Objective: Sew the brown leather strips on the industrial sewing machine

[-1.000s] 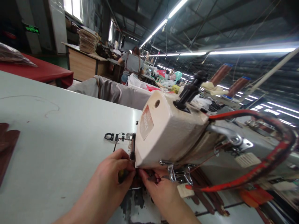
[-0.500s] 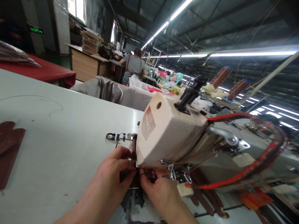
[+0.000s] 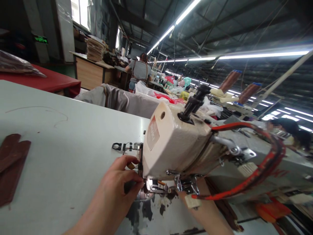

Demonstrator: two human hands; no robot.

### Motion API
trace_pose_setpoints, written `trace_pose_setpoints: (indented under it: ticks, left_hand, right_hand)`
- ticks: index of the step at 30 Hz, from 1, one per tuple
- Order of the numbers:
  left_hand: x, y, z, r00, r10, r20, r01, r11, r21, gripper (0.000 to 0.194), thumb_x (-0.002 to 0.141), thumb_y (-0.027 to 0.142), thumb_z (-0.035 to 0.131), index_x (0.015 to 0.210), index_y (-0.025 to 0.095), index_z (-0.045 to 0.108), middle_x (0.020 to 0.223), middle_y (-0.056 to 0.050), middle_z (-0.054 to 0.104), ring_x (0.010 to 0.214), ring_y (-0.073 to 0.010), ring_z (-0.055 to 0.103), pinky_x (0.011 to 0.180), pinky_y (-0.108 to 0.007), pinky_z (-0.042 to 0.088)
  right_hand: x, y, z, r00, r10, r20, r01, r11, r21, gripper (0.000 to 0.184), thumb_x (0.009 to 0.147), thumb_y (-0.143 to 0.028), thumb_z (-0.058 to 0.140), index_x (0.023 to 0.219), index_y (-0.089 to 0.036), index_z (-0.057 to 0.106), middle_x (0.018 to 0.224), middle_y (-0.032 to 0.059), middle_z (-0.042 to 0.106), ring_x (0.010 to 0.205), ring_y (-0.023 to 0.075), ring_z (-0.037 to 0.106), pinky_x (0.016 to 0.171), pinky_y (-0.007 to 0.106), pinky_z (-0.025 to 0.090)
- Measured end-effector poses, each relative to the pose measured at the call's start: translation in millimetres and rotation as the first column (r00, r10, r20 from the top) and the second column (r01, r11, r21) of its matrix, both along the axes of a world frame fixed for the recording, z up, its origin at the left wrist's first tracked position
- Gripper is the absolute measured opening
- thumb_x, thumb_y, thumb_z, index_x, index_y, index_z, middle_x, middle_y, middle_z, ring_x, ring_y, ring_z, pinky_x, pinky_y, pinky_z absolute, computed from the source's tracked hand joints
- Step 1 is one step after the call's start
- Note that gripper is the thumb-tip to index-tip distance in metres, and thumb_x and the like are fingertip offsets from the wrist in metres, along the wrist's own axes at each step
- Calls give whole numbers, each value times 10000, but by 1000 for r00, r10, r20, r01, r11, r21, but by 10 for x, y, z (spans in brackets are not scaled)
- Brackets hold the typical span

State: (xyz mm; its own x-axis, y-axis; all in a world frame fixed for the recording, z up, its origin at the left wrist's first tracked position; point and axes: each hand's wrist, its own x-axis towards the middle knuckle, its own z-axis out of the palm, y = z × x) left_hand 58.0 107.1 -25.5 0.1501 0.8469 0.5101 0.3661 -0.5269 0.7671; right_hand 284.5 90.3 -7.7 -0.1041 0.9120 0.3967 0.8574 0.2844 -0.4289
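My left hand (image 3: 114, 191) lies on the white table (image 3: 61, 137) with thumb and fingers pinched together right beside the metal presser foot (image 3: 156, 187) of a cream sewing machine head (image 3: 176, 140). Something small and dark sits in the pinch; I cannot make out what it is. My right hand (image 3: 206, 210) reaches in under the machine head from the right. Its fingers are hidden behind the metal guides and a hanging tag. A red and dark strap (image 3: 269, 169) loops out from the machine to the right.
Brown leather pieces (image 3: 12, 163) lie at the table's left edge. Two brown thread spools (image 3: 230, 80) stand behind the machine. A grey cloth bin (image 3: 122, 99) and a red table (image 3: 49, 81) lie beyond. One person (image 3: 140, 70) works far back, another (image 3: 290, 129) at right.
My right hand has drawn back from the needle area to the right, under the machine head. The presser foot now shows bare. My left hand stays pinched beside it.
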Motion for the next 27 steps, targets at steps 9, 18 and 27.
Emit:
trace_pose_setpoints:
  ticks: [9,18,27]
  left_hand:
    - [-147,-64,64,995,68,-70,-72,996,-56,235,915,249,446,901,208,677,1105,-63,634,1044,-228,625,911,-321,529]
    - [-122,29,214,750,-24,-661,71,996,45,345,753,33,366,812,182,672,840,-57,702,894,-242,679,994,-478,482]
    - [-517,-567,-104,729,10,-684,258,922,288,580,810,130,460,1374,259,503,1323,-19,620,1199,-193,601,1062,-305,450]
  right_hand:
    - [64,-64,147,771,-23,-637,-243,913,-327,384,802,-540,538,575,-238,470,499,-3,493,443,149,452,418,241,391]
    - [-89,-52,151,985,164,-54,-169,978,-119,144,809,-112,549,860,-188,659,828,27,693,770,191,641,686,258,429]
    - [-262,-96,163,980,147,137,-148,989,-3,119,846,-120,590,814,-206,666,807,12,685,759,181,645,652,245,393]
